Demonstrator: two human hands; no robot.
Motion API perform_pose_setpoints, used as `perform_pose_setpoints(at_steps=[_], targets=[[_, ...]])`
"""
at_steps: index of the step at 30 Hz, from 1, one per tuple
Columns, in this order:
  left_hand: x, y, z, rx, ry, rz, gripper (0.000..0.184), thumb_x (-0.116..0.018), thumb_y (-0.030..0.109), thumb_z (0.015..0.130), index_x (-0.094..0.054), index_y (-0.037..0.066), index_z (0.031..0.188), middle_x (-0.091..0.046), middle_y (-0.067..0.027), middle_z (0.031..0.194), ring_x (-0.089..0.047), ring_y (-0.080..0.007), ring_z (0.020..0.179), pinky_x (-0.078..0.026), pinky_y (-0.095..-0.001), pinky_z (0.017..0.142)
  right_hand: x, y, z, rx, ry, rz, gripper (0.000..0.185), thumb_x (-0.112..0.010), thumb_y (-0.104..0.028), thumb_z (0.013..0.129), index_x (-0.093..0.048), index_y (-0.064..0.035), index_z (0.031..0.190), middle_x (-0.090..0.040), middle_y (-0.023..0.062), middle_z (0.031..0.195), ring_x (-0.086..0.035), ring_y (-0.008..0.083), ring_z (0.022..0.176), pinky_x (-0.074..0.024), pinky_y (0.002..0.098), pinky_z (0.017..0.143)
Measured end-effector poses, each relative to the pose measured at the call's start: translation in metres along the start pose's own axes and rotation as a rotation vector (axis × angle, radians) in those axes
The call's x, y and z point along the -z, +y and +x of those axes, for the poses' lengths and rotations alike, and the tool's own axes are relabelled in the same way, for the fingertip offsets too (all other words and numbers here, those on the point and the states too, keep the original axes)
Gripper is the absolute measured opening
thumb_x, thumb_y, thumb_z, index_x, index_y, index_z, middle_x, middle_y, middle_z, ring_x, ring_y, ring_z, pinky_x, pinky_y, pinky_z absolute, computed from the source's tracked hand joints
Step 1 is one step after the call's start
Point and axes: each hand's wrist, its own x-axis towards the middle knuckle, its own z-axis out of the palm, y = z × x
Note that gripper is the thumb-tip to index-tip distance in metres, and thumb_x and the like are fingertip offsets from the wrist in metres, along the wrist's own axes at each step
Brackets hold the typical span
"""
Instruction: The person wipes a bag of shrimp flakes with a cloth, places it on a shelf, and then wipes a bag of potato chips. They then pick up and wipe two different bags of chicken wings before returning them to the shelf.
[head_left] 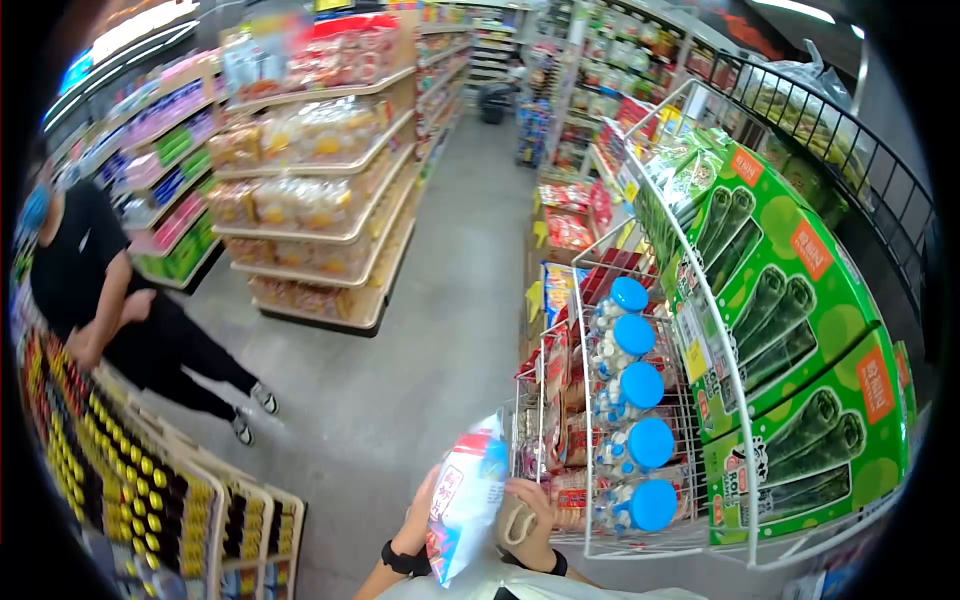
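Observation:
A shiny white, blue and red snack bag (468, 500) is held upright in front of my body at the bottom centre. My left hand (418, 515) presses against the bag's left side, its fingers partly hidden behind it. On the bag's right side, my right hand (528, 520) has curled fingers, with a beige loop-like item (517, 524) in them. Just right of my hands, a white wire rack (590, 500) holds blue-lidded jars (640, 385) and red packets (575, 440).
Green seaweed-roll boxes (790, 300) fill a wire shelf at right. A shelf of packaged bread (310, 210) stands left of the aisle (440, 270). A person in black (90, 260) stands at far left, behind shelves of yellow-capped bottles (130, 480).

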Motion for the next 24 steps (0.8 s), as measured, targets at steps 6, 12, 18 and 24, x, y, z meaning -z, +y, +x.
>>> perform_pose_setpoints(at_steps=[6, 12, 18, 24], targets=[[0.022, 0.104, 0.076, -0.127, 0.093, 0.122, 0.029, -0.033, 0.02, 0.095, -0.047, 0.0, 0.111, -0.058, -0.0111, 0.102, -0.06, -0.018, 0.086, -0.051, -0.03, 0.076, -0.069, 0.005, 0.055, -0.108, -0.026, 0.075, 0.061, -0.078, -0.01, 0.05, -0.057, -0.0023, 0.107, -0.057, 0.0141, 0.106, -0.055, 0.0286, 0.098, -0.0439, 0.0354, 0.083], [0.063, 0.116, 0.154, -0.121, 0.01, 0.152, 0.034, -0.04, 0.022, 0.094, -0.043, 0.0, 0.12, -0.054, -0.0049, 0.102, -0.053, -0.0095, 0.087, -0.045, -0.0238, 0.075, -0.09, 0.01, 0.12, -0.109, -0.08, -0.041, 0.05, -0.075, -0.012, 0.056, -0.059, -0.0048, 0.103, -0.057, 0.0134, 0.107, -0.056, 0.0266, 0.098, -0.0447, 0.0354, 0.083], [0.033, 0.11, 0.217, -0.026, -0.174, 0.221, 0.031, -0.043, 0.016, 0.092, -0.04, 0.005, 0.12, -0.048, -0.0013, 0.089, -0.046, -0.007, 0.073, -0.041, -0.0199, 0.062, -0.089, 0.065, 0.195, -0.093, 0.353, -0.274, 0.045, -0.071, -0.008, 0.058, -0.058, -0.0025, 0.101, -0.057, 0.0142, 0.103, -0.056, 0.028, 0.095, -0.0445, 0.0347, 0.082], [0.037, 0.17, 0.356, 0.215, -0.265, 0.356, 0.035, -0.042, 0.024, 0.094, -0.039, 0.002, 0.121, -0.054, -0.0076, 0.11, -0.055, -0.0135, 0.096, -0.047, -0.0284, 0.081, -0.1, 0.144, 0.309, -0.073, 0.294, -0.117, 0.046, -0.07, -0.005, 0.059, -0.058, -0.0037, 0.104, -0.057, 0.0131, 0.106, -0.055, 0.0266, 0.099, -0.0416, 0.0336, 0.086]])
